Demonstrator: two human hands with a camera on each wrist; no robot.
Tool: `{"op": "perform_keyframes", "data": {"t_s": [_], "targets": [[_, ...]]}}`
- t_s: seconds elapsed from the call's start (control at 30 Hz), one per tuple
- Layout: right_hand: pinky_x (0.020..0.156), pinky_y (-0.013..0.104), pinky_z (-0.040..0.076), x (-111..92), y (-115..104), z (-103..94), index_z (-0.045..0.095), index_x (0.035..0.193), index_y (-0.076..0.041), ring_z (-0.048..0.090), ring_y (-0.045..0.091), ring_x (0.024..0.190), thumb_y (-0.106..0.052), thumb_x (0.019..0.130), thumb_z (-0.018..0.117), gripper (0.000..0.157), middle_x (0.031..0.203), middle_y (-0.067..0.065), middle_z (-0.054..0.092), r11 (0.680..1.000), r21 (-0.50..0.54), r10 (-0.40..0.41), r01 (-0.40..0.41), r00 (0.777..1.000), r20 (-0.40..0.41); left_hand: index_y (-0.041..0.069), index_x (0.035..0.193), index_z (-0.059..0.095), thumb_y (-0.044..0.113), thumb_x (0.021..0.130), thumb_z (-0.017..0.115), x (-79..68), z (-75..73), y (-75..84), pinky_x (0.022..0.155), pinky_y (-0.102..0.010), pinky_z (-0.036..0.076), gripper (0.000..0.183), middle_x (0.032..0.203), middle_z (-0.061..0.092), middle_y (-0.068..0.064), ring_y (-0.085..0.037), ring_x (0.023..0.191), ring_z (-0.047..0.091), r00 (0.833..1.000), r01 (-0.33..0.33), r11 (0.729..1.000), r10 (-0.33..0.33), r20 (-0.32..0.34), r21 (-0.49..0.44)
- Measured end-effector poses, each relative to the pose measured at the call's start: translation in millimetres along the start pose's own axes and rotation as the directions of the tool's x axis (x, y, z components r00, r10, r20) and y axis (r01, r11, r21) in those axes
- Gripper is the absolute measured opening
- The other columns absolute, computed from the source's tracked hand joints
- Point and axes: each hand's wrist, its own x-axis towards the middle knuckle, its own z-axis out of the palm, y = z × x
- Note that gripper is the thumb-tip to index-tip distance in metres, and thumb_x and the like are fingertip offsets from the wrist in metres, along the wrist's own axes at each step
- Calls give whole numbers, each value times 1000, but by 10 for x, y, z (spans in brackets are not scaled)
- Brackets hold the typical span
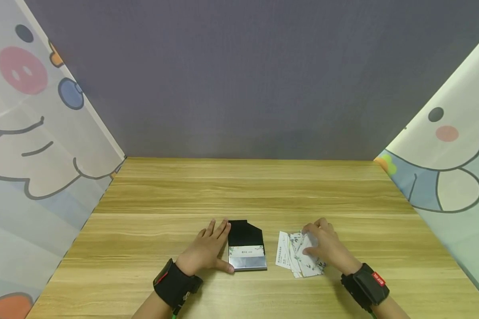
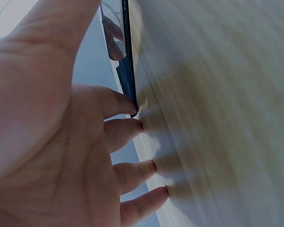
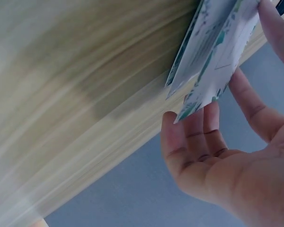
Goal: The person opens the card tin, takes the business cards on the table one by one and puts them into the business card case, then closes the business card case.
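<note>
A black and silver business card case (image 1: 247,262) lies opened out on the table, with a white card (image 1: 239,252) showing inside it. My left hand (image 1: 205,249) is beside its left edge, fingers stretched out and thumb at the near corner. In the left wrist view the straight fingers touch the tabletop and the case's edge. To the right, several white business cards (image 1: 282,251) with green leaf prints lie fanned. Over their right part, my right hand (image 1: 325,243) pinches a leaf-printed card (image 3: 217,71) by its edges between thumb and fingers; it overlaps other cards.
The wood-grain table (image 1: 239,190) runs back to a grey panel (image 1: 247,88). Cartoon-printed sheets (image 1: 44,124) stand along the left side and the right side. A black band with a small red mark sits on each wrist.
</note>
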Motion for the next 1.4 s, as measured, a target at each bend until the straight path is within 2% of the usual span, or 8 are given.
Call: {"op": "perform_keyframes", "data": {"t_s": [0.2, 0.37, 0.57, 0.7, 0.83, 0.97, 1.17, 1.4], "targets": [[74, 48, 45, 1, -3, -18, 58, 96, -7, 43, 32, 93, -11, 62, 79, 40, 103, 15, 43, 999, 37, 0, 1, 1000, -11, -2, 143, 19, 62, 62, 65, -4, -6, 2, 102, -63, 26, 113, 151, 16, -22, -48, 132, 10, 1000, -1, 1000, 1, -4, 2], [73, 44, 43, 18, -8, -17, 52, 88, -7, 44, 27, 86, -10, 62, 79, 37, 94, 11, 49, 999, 36, -25, 26, 999, -29, -2, 143, 19, 62, 62, 65, -12, -4, -1, 101, -63, 27, 113, 151, 16, -22, -48, 132, 11, 1000, -5, 1000, 5, -7, 3], [71, 41, 45, 28, -2, -12, 57, 90, -5, 50, 21, 81, -6, 66, 76, 30, 89, 8, 55, 994, 68, -83, 85, 996, -41, -2, 143, 19, 62, 62, 65, -14, 0, -9, 101, -64, 26, 113, 151, 16, -22, -48, 132, 10, 1000, -7, 1000, 7, -10, 2], [63, 36, 44, 26, -8, -21, 61, 91, -6, 46, 16, 73, -6, 70, 73, 24, 85, 5, 53, 991, 76, -111, 114, 993, -36, -2, 143, 19, 62, 62, 65, -11, 1, -11, 102, -64, 26, 113, 151, 16, -22, -47, 133, 10, 1000, -2, 1000, 2, -7, -3], [65, 37, 45, 39, -22, -36, 59, 91, -7, 47, 17, 75, -4, 75, 68, 18, 86, 6, 52, 987, 93, -127, 131, 991, -45, -2, 143, 19, 62, 62, 65, -10, -3, -10, 102, -63, 26, 113, 151, 16, -21, -47, 133, 10, 1000, 2, 1000, -2, -3, -5], [70, 42, 47, 67, -55, -25, 58, 89, -8, 51, 19, 81, -1, 77, 66, 16, 88, 6, 53, 981, 111, -145, 157, 983, -109, -1, 143, 18, 62, 63, 65, -14, -10, -4, 102, -63, 25, 112, 151, 15, -21, -47, 133, 9, 1000, 6, 1000, -6, 2, -8], [78, 48, 47, 114, -133, 17, 59, 86, -9, 55, 23, 89, -1, 75, 69, 17, 89, 5, 57, 962, 149, -192, 227, 957, -216, -2, 143, 18, 61, 63, 66, -23, -14, 8, 103, -63, 25, 112, 151, 15, -21, -47, 133, 9, 1000, 7, 1000, -7, 8, -16], [81, 48, 49, 192, -238, 61, 62, 85, -9, 57, 25, 92, 1, 76, 67, 15, 90, 6, 61, 947, 191, -206, 258, 945, -254, -1, 143, 18, 62, 62, 65, -20, -5, 6, 102, -63, 25, 113, 151, 15, -21, -47, 133, 9, 1000, 2, 1000, -2, -1, -18]]}}
